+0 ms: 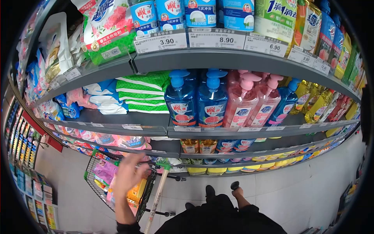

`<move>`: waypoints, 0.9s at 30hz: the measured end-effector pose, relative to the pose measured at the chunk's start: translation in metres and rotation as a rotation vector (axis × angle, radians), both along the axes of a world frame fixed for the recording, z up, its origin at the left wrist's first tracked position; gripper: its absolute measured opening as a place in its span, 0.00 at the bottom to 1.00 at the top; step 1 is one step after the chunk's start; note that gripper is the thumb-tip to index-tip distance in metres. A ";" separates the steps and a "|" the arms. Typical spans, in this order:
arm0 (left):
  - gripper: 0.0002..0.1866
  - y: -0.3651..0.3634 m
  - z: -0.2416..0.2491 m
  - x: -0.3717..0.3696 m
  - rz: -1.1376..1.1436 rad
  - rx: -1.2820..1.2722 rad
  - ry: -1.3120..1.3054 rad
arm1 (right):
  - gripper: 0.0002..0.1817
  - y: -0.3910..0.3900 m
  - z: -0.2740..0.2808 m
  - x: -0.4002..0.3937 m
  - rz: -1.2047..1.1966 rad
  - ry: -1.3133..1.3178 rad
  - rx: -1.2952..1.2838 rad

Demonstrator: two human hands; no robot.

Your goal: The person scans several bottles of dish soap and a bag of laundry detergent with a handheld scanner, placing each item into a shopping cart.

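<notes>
My left hand (130, 173) is raised over a shopping cart (90, 171), slightly smeared by motion, with its fingers apart and nothing seen in them. Packs in pink, purple and yellow lie in the cart, among them a purple pack (105, 170) and an orange-yellow pack (137, 191). To the right of this hand runs the cart's pale handle bar (157, 199) with a green end. Low at my right side, my right hand (238, 192) looks small, beyond a black sleeve. A dark rounded thing (234, 185) shows at its fingers, too small to name.
Ahead stands a curved store shelf (249, 130). It carries blue pump bottles (181, 101), pink pump bottles (240, 103) and green-and-white packs (142, 93). Above are bagged detergent (107, 33) and price labels. Grey floor (280, 191) lies below; another shelf (37, 195) is at the left.
</notes>
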State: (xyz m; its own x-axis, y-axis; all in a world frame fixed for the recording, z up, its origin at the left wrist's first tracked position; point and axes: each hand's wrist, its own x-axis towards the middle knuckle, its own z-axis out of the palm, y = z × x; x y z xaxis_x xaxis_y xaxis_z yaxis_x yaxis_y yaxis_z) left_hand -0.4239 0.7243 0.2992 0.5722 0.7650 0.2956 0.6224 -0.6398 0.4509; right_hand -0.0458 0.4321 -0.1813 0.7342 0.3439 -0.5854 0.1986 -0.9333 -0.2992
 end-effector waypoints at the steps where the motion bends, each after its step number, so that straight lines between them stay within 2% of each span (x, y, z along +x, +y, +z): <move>1: 0.16 0.007 0.032 0.016 -0.022 0.134 -0.015 | 0.18 -0.017 -0.018 0.009 0.030 0.037 -0.022; 3: 0.14 0.024 0.081 0.047 -0.114 0.305 -0.208 | 0.22 -0.059 -0.081 0.023 0.094 0.034 -0.024; 4: 0.13 0.030 0.106 0.063 -0.143 0.385 -0.249 | 0.23 -0.070 -0.069 0.017 0.110 0.004 -0.046; 5: 0.13 0.036 0.130 0.079 -0.173 0.467 -0.285 | 0.24 -0.071 -0.039 0.010 0.115 0.103 -0.153; 7: 0.13 0.055 0.175 0.112 -0.281 0.826 -0.359 | 0.22 -0.091 -0.056 -0.004 0.156 0.099 -0.176; 10: 0.13 0.092 0.234 0.152 -0.217 1.182 -0.470 | 0.19 -0.100 -0.072 -0.015 0.164 0.154 -0.086; 11: 0.13 0.103 0.250 0.162 -0.194 1.259 -0.501 | 0.19 -0.085 -0.043 -0.016 0.166 0.160 -0.074; 12: 0.13 0.110 0.261 0.172 -0.190 1.267 -0.490 | 0.19 -0.081 -0.046 -0.013 0.169 0.166 -0.062; 13: 0.14 0.116 0.270 0.184 -0.081 1.257 -0.526 | 0.19 -0.077 -0.050 -0.011 0.171 0.174 -0.050; 14: 0.15 0.120 0.278 0.192 0.028 1.244 -0.559 | 0.19 -0.083 -0.078 -0.007 0.173 0.183 -0.039; 15: 0.15 0.127 0.282 0.195 0.030 1.249 -0.545 | 0.19 -0.081 -0.080 -0.008 0.176 0.194 -0.031; 17: 0.20 0.134 0.285 0.198 0.215 1.104 -0.541 | 0.19 -0.081 -0.085 -0.011 0.180 0.220 -0.017; 18: 0.23 0.133 0.285 0.197 0.306 1.124 -0.477 | 0.19 -0.080 -0.087 -0.011 0.182 0.232 -0.011; 19: 0.23 0.131 0.282 0.198 0.311 1.130 -0.466 | 0.19 -0.078 -0.089 -0.010 0.185 0.241 -0.003; 21: 0.25 0.122 0.277 0.202 0.279 0.890 -0.620 | 0.19 -0.073 -0.091 -0.001 0.192 0.253 0.011; 24: 0.28 0.131 0.277 0.200 0.249 0.927 -0.645 | 0.19 -0.061 -0.091 0.023 0.207 0.255 0.031; 27: 0.32 0.128 0.284 0.195 0.338 0.895 -0.552 | 0.19 -0.060 -0.090 0.043 0.219 0.262 0.035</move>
State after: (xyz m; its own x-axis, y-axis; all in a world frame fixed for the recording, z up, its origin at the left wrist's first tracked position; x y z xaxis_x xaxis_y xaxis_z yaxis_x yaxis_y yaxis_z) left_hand -0.2284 0.8519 0.5830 -0.0073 0.2391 0.9710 0.6826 -0.7084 0.1796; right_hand -0.0032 0.3723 -0.2717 0.4675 0.4999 -0.7291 0.3050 -0.8653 -0.3978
